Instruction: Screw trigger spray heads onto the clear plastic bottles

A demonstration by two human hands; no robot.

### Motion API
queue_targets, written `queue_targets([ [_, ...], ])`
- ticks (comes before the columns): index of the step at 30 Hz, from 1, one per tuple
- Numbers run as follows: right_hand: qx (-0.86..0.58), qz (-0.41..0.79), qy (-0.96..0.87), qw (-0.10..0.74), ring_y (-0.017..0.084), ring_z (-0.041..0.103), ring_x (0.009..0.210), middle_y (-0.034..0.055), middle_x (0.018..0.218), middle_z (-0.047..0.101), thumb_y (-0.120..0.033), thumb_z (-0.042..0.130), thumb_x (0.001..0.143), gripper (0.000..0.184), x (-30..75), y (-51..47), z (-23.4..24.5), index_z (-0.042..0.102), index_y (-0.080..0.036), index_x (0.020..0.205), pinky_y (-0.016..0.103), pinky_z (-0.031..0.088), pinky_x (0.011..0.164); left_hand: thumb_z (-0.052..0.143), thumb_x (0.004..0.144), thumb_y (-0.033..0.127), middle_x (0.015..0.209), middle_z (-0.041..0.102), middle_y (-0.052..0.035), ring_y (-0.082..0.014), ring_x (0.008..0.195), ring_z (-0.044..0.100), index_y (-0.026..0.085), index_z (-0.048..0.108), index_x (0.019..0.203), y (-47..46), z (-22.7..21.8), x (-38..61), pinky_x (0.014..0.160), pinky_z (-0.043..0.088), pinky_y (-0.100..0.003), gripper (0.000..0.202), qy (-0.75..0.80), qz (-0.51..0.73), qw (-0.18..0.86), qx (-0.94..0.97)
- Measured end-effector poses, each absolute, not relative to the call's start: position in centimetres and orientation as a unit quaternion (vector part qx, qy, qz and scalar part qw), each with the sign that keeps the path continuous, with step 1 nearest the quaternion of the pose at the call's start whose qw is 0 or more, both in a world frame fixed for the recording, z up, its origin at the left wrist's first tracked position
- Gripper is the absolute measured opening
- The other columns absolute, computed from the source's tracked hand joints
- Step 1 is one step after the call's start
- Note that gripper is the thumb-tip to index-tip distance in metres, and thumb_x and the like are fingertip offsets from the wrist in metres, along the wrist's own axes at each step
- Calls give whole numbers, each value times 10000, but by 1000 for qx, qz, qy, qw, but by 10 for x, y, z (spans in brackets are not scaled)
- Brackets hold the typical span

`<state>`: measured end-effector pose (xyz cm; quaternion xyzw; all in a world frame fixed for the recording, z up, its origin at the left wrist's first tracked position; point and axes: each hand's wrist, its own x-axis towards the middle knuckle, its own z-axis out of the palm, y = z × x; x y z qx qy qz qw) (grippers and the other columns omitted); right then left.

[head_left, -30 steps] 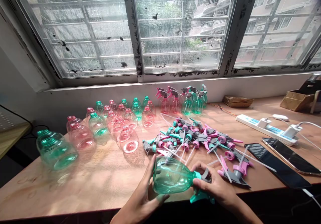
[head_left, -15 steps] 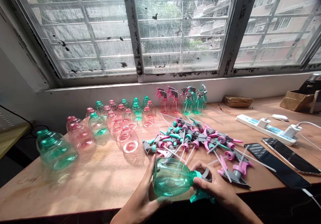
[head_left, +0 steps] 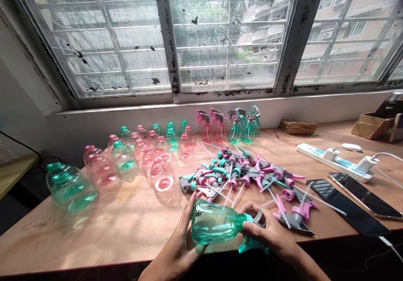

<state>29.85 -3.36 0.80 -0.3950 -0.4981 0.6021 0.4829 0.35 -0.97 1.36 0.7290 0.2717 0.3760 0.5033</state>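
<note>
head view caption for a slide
Left hand grips a green spray bottle on its side; right hand holds its trigger head.

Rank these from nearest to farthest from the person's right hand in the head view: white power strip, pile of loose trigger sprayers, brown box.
From the right hand, which grips the green bottle:
1. Pile of loose trigger sprayers, just beyond it.
2. White power strip, farther back, to the right.
3. Brown box, far right by the wall.
</note>
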Motion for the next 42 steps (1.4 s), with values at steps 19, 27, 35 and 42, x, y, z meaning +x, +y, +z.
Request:
queue_targets([
  [19,-396,602,-494,487,183,700,687,-18,774,717,-544,914,795,473,296,-35,12,654,-207,1001,273,519,638,589,1094,475,1837,111,-18,-344,1677,65,431,119,1724,-10,17,5,1341,181,-514,787,265,374,533,711],
  [27,-412,591,-499,482,208,714,691,-5,780,726,-561,908,789,479,297,-35,13,652,-217,1003,310,542,657,821,948,404,1840,56,-21,-387,1672,-25,401,66,1730,-5,-4,-6,1328,21,-597,1087,296,356,516,721],
  [35,-411,596,-496,479,209,707,688,-9,765,719,-583,902,783,488,296,-35,14,652,-217,986,297,526,647,736,1012,447,1836,96,-69,-411,1660,140,433,94,1723,-2,-7,5,1281,328,-568,958,254,391,558,687],
  [42,-407,591,-503,482,200,676,691,-10,792,695,-577,905,783,473,295,-35,15,667,-216,974,286,513,645,663,1050,443,1822,183,-46,-369,1678,80,403,132,1728,2,-7,2,1344,90,-553,862,292,391,474,733],
])
